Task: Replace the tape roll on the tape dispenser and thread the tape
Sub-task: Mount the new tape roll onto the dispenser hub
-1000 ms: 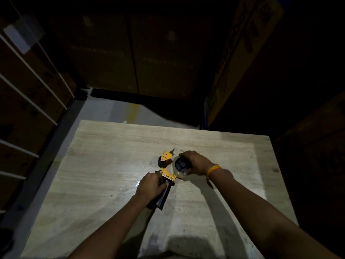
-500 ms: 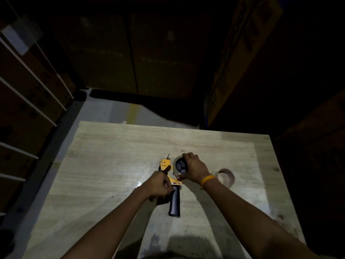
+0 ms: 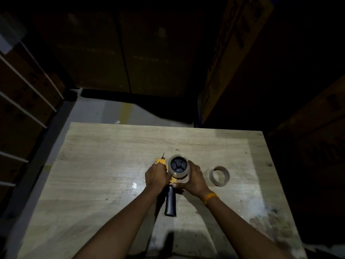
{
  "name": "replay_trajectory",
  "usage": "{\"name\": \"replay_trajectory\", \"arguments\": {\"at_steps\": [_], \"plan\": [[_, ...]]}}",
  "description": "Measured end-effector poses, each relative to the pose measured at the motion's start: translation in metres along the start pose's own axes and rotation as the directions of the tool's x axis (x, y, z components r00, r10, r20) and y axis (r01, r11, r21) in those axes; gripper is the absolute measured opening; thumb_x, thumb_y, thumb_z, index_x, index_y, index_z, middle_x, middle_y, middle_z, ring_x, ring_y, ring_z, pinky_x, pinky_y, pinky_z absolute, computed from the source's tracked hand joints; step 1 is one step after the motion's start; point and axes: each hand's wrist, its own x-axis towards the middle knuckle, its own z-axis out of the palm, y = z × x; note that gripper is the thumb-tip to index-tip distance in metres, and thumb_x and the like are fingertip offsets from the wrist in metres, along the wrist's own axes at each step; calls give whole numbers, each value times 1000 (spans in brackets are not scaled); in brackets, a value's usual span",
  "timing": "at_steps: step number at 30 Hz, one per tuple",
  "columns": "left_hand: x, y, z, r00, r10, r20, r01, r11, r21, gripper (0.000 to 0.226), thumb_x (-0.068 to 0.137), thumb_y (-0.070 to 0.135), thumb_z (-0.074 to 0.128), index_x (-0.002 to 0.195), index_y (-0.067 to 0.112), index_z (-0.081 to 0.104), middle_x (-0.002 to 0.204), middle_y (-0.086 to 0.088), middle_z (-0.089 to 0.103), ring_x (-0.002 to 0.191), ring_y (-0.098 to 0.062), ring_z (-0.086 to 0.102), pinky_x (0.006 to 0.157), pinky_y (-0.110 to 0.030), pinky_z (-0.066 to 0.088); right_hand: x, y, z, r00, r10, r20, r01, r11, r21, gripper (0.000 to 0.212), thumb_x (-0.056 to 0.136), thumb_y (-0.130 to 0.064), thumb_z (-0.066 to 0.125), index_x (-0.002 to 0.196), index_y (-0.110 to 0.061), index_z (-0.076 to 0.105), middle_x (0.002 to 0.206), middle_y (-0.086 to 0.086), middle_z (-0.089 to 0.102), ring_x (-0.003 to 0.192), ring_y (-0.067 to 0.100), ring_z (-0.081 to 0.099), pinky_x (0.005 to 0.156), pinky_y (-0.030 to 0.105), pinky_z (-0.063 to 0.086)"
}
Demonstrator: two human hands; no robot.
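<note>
Holding the yellow tape dispenser (image 3: 169, 176) with your left hand (image 3: 155, 175) wrapped round its frame, your right hand (image 3: 194, 179) cupping the tape roll (image 3: 178, 166) on its wheel, black handle (image 3: 170, 202) pointing back between your wrists, empty cardboard ring (image 3: 219, 176) on the table (image 3: 104, 165) just right of your right hand

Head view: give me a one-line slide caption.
Both hands, left and right, grip an orange tape dispenser with a tape roll on its hub; an empty core lies beside.

Yellow-and-black tape dispenser (image 3: 169, 184); brown empty core (image 3: 219, 176); pale wood-grain table (image 3: 104, 165).
</note>
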Motion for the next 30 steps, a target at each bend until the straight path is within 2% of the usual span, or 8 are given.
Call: {"name": "replay_trajectory", "arguments": {"at_steps": [7,10,14,17,19,21,25,30], "plan": [[4,6,6,1000,-23,-6,24,999,30,16,77,29,71,69,16,66,74,-6,70,74,-30,71,56,-30,47,-28,-6,22,942,257,215,-246,966,-74,117,45,-63,94,132,-7,39,127,11,48,121,26,49,97,39,51],[4,10,9,998,-66,-20,65,998,-5,12,76,20,71,67,14,65,73,-7,69,72,-31,71,55,-28,40,-28,-5,40,923,298,245,-285,955,-85,95,50,-62,93,109,-10,39,110,7,54,106,22,58,77,35,49],[3,13,12,992,-117,-41,115,993,-33,15,78,21,66,64,14,68,71,-7,69,70,-31,71,54,-28,42,-25,-12,54,929,288,231,-286,957,-46,63,74,-43,87,109,-7,50,117,17,61,116,30,61,80,32,44],[3,12,12,994,-99,-53,98,995,-22,14,81,19,66,69,15,71,77,-8,72,75,-30,72,57,-28,42,-23,-18,54,916,306,259,-326,945,39,37,80,-23,83,76,-16,46,90,8,63,84,18,64,69,29,49],[5,9,11,997,-70,-44,70,998,-5,11,83,20,66,74,16,72,81,-8,73,79,-31,72,58,-30,47,-23,-21,56,919,281,277,-318,943,97,38,83,-9,78,66,-23,48,70,-3,56,65,8,55,61,26,48],[8,4,11,999,-35,-34,36,999,28,8,82,23,68,78,18,73,84,-6,73,81,-30,73,63,-33,54,-23,-23,60,926,276,258,-312,944,108,37,83,-4,74,63,-25,51,67,-2,57,69,17,58,67,36,51],[13,0,7,1000,4,8,-4,997,79,13,79,29,71,83,18,76,83,-6,74,81,-30,74,65,-35,60,-27,-22,69,957,226,184,-245,965,90,46,88,-5,66,55,-28,43,57,-8,49,73,21,57,64,30,40],[8,5,-5,997,34,74,-44,990,132,20,82,33,76,83,13,80,88,-13,76,86,-34,74,70,-35,59,-27,-6,74,943,284,177,-306,945,113,24,94,-30,63,74,-19,55,91,21,70,86,35,67,66,34,43]]}}
